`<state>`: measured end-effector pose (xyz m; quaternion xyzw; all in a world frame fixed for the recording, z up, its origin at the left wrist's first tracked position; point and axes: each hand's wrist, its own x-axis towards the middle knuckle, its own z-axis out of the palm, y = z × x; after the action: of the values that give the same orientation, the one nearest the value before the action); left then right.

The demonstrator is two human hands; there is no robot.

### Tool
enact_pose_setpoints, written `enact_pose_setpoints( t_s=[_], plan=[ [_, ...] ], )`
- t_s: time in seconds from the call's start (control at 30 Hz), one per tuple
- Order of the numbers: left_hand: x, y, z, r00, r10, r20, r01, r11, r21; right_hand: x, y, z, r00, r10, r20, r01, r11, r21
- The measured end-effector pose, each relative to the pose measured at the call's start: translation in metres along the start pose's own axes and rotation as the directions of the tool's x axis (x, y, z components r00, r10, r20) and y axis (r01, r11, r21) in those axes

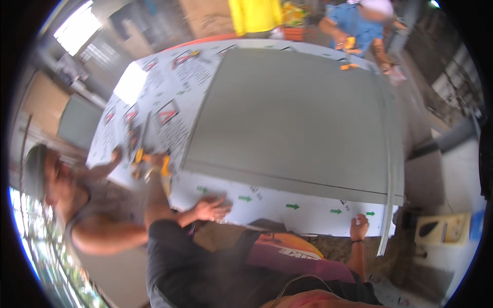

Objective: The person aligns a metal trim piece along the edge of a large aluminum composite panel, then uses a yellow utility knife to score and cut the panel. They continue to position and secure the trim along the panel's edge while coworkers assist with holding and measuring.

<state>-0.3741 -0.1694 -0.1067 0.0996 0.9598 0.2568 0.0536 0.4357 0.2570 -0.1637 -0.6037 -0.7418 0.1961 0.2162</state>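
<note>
I am pressing my left hand (pixel 211 209) flat and curling my right hand (pixel 359 226) over the near edge of the white board (pixel 308 210), which is stretching nine to three, grey panel (pixel 292 113) at twelve.

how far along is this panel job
Done: the grey panel lies flat on the white printed sheet, with a thin strip along its right edge. In hand: left hand is pressed flat on the sheet, right hand at its near edge; a co-worker has a yellow tool. What is left is unclear.
</note>
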Motion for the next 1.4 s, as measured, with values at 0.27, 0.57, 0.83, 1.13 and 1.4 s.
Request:
enact_pose_setpoints(
  t_s=[0.27,0.57,0.83,1.13,1.4],
  plan=[
    [-0.201,-0.057,0.123,-0.309,0.710,0.632,0.544,-0.413,0.730,-0.075,-0.137,0.034,0.927,-0.189,0.324,0.237,0.965,-0.113],
    [-0.199,-0.011,0.083,-0.257,0.773,0.580,-0.366,-0.633,0.682,-0.030,-0.197,0.054,0.777,-0.026,0.630,0.269,0.917,-0.294],
    [-0.202,0.007,0.062,-0.231,0.784,0.576,-0.267,-0.621,0.737,0.161,-0.440,-0.202,0.843,-0.464,-0.271,0.212,0.750,-0.627],
    [-0.206,0.026,0.040,-0.323,0.654,0.685,-0.401,-0.750,0.527,0.170,-0.609,-0.357,0.721,-0.687,0.095,0.369,0.263,-0.891],
    [-0.206,0.047,0.029,-0.402,0.622,0.671,-0.405,-0.779,0.479,0.120,-0.496,-0.298,0.471,-0.878,0.082,0.796,0.383,-0.469]
  ],
)
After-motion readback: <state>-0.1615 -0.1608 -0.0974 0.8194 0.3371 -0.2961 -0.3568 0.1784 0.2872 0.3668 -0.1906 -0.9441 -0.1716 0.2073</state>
